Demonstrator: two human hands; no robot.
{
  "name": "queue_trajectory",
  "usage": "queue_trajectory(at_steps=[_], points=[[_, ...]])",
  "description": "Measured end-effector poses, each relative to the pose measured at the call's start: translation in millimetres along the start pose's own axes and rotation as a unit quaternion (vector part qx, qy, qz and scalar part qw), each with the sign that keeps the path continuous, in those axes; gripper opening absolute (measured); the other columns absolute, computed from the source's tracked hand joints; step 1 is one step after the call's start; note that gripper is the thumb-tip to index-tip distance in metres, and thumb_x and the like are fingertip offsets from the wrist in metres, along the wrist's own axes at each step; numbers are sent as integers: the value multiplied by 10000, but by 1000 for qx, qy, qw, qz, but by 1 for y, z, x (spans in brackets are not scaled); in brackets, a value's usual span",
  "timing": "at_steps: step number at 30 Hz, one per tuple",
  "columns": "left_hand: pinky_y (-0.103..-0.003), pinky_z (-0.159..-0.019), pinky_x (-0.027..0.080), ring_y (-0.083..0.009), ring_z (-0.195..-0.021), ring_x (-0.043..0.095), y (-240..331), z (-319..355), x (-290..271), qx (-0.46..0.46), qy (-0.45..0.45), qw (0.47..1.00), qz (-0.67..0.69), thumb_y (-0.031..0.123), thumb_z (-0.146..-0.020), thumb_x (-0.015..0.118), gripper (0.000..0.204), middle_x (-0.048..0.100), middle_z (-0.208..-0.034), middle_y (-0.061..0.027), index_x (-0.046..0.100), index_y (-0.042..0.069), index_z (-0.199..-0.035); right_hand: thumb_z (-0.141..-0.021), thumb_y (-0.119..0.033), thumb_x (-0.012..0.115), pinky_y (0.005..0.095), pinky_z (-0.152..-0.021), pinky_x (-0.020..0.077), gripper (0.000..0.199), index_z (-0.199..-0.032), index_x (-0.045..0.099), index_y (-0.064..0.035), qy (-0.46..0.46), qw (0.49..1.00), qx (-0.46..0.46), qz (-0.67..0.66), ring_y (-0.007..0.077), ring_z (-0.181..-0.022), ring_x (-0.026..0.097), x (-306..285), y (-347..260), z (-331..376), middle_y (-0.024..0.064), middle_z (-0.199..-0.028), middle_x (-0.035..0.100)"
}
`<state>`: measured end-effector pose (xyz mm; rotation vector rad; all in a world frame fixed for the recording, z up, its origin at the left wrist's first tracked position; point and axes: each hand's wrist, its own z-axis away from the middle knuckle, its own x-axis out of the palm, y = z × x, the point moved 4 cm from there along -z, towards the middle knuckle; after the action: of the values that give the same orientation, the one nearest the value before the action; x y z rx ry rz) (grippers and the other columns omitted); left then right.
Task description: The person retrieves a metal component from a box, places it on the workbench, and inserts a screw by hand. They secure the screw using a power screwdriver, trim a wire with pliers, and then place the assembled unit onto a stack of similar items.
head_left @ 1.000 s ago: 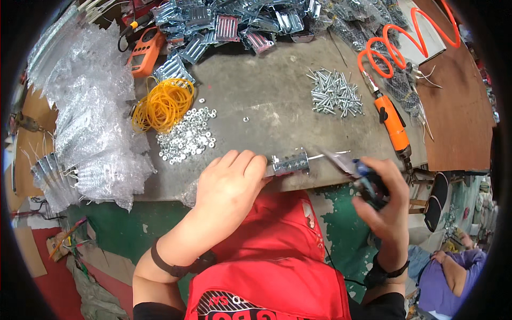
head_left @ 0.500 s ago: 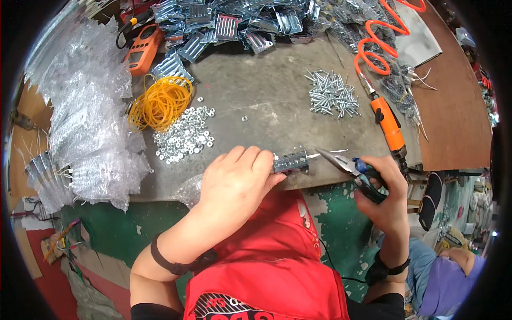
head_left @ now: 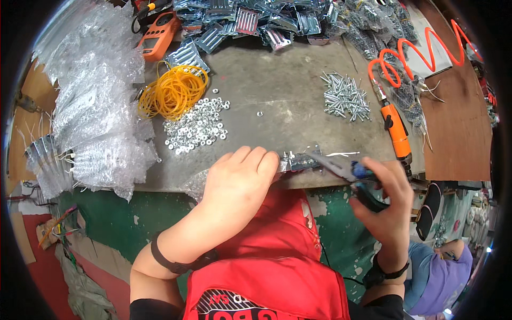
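My left hand (head_left: pixel 242 178) is closed around the left end of a small grey metal piece (head_left: pixel 303 161) at the table's front edge. Its fingertips are hidden behind the back of the hand. Out of the right end of the piece come thin white wires (head_left: pixel 341 154). In my right hand (head_left: pixel 388 200) is a pair of pliers (head_left: pixel 337 168) with dark green and blue handles. The long jaws point left and overlap the right end of the metal piece; whether they touch it I cannot tell.
Beyond my hands lie white nuts (head_left: pixel 197 128), yellow rubber bands (head_left: pixel 173 92) and a pile of screws (head_left: pixel 346 96). An orange air screwdriver (head_left: pixel 394 130) with a coiled hose is at the right. Bubble-wrap bags (head_left: pixel 98 101) cover the left; metal plates (head_left: pixel 248 21) are heaped behind.
The plier jaws have moved left, from beside the metal piece to over its right end. My view has shifted slightly, so the table things appear further right. My left hand keeps its hold.
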<state>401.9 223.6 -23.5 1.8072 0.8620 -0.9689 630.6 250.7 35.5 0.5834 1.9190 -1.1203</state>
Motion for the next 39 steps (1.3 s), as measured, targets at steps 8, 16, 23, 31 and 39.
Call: queue_trajectory(at_steps=[8,16,23,31,39], points=[[-357,-598,444,-243,-705,545,4,-1,-4,13,16,1000,-3,114,-657,709,265,538,-760,-59,550,69,-864,-657,-82,678,336,-698,426,516,-1151,554,4,51,984,-107,137,220,-767,509,-8,-44,4,63,-881,534],[-363,-613,441,-258,-707,540,5,-3,-5,29,14,999,21,97,-679,705,313,550,-784,-73,550,56,-949,-701,-131,648,309,-872,411,576,-1236,522,42,223,967,121,-9,203,-937,531,-54,-7,11,105,-1015,555],[-365,-597,448,-250,-671,543,9,-7,-9,11,10,1000,1,61,-640,729,585,570,-769,-72,529,58,-1189,-747,-134,702,332,-933,413,473,-1180,576,7,171,956,201,124,250,-1047,578,-72,120,27,156,-1113,611],[-317,-570,438,-197,-653,532,6,-12,-4,37,5,999,-15,138,-745,660,458,519,-713,-31,543,72,-1182,-814,-243,661,367,-886,442,414,-1168,603,-35,123,925,150,325,312,-966,594,-61,195,11,186,-1089,613],[-330,-554,438,-203,-636,534,6,-8,0,48,9,998,-33,104,-657,716,498,526,-706,-30,562,70,-1129,-866,-254,618,309,-710,460,419,-1233,560,-59,27,962,251,106,182,-738,573,-35,162,-15,110,-862,626]])
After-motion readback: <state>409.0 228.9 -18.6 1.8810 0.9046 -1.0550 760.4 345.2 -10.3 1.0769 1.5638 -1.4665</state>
